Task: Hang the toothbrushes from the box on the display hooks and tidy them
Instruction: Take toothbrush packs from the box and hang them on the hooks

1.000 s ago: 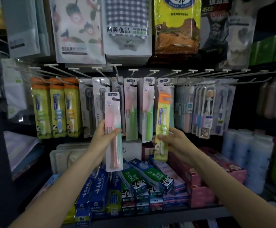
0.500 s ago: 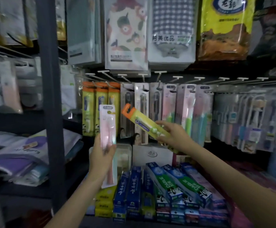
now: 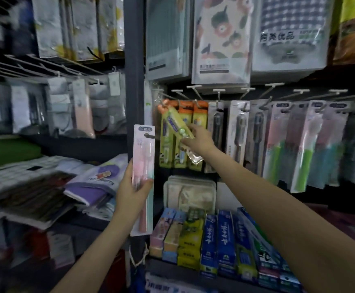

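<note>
Shop shelving fills the view, with white hooks [image 3: 195,87] above rows of hanging toothbrush packs. Right hand [image 3: 200,138] grips a yellow pack [image 3: 177,125], tilted, its orange top at the leftmost hook beside the hanging yellow packs [image 3: 186,132]. Left hand [image 3: 132,192] grips a pink pack [image 3: 143,178] upright before the dark post [image 3: 134,66]. Toothpaste boxes [image 3: 209,240] stand below.

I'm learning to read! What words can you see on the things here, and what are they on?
"尚美优品": on the checked towel pack hanging at the top right.
Blue label on the pink toothbrush pack held by the left hand: too blurred to read.
Yellow toothbrush pack in the right hand: blurred.
Blue toothpaste boxes on the shelf: the white characters are too smeared to read.
Flowered pack: print too small.
</note>
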A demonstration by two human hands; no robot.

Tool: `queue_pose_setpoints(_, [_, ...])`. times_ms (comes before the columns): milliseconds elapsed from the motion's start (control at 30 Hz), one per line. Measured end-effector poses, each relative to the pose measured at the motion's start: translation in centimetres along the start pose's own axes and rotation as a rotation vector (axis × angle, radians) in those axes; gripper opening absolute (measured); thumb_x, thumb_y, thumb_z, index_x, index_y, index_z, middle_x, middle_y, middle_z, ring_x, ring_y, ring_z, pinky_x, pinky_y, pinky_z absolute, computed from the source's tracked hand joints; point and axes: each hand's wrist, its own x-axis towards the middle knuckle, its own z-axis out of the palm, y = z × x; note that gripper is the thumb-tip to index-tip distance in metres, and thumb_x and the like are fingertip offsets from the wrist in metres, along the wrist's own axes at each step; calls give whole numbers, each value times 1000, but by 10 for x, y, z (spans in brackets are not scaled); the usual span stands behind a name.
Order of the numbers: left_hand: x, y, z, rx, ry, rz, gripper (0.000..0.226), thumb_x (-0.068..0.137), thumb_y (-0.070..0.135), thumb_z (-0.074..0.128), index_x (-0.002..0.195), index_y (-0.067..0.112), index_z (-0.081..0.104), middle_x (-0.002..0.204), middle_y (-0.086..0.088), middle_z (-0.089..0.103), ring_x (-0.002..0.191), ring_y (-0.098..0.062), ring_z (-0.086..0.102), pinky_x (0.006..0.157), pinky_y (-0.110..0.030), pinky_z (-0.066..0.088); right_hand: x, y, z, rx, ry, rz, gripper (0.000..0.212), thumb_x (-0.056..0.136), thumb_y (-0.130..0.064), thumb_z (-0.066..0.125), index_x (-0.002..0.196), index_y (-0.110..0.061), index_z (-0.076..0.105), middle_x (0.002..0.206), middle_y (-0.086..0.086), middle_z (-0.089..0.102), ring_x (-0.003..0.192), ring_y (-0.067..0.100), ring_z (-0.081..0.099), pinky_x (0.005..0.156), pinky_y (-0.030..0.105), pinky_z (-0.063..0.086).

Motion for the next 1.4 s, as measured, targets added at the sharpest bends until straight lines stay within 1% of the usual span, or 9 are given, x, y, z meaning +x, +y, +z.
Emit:
queue_pose_setpoints(200, [4,4,-5,-18,7,-10,53,86,3,58,131,25,44,103,21,57,87,16,55,74,-4,43,-10,3,26,290,154,127,57,87,-14,64,138,-10,41,131,8,54,118,25,53,97,37,46])
queue_pose_setpoints(400, [-4,5,-1,-91,-89,-45,52,87,6,59,129,31,44,109,23,58,94,17,54,78,-5,44,-41,7,24,101,202,131,43,89,-26,60,125,-8,46,126,12,47,114,26,50,94,32,42])
queue_pose_setpoints(600, [-6,9,43,-105,-266,-79,57,87,9,60,135,31,39,117,17,56,102,8,53,77,-6,44,-96,3,-11,390,-218,98,35,91,-35,55,114,-9,61,121,5,61,112,16,55,99,33,44])
queue_pose_setpoints(733, [-5,14,79,16,-501,34,73,86,21,63,145,32,21,143,3,39,130,-11,39,103,-33,40,-109,27,-42,414,-109,93,9,89,-10,60,97,-11,62,100,6,64,97,20,59,88,33,48])
queue_pose_setpoints(900, [-10,20,115,151,-663,49,66,89,14,58,128,49,19,128,-4,45,104,-15,56,87,-32,50,-121,64,-107,757,185,289,17,91,-2,46,92,-16,54,98,5,58,87,21,57,74,36,49])
queue_pose_setpoints(967, [-12,22,126,156,-651,24,63,90,14,56,135,41,22,126,-2,47,101,-14,56,85,-30,48,-117,79,-135,520,272,347,10,89,-4,47,91,-13,52,98,7,55,87,23,55,69,37,47])
queue_pose_setpoints(1067, [-14,27,138,168,-653,-4,60,91,9,53,142,24,27,120,1,47,95,-12,55,81,-28,47,-108,84,-164,136,202,345,28,91,-5,45,118,-10,53,108,9,58,99,28,56,87,41,47])
queue_pose_setpoints(1267, [-19,31,147,195,-654,-1,58,91,6,51,142,23,28,117,1,46,95,-11,53,77,-22,45,-90,76,-182,12,291,274,41,96,-8,44,137,-7,40,134,12,51,117,29,53,101,43,44])
queue_pose_setpoints(1400, [-21,31,148,210,-645,9,57,90,7,52,140,23,30,117,1,47,90,-4,53,69,-11,44,-81,79,-169,-61,398,257,42,98,-10,42,139,-7,36,137,11,47,118,27,50,87,27,40])
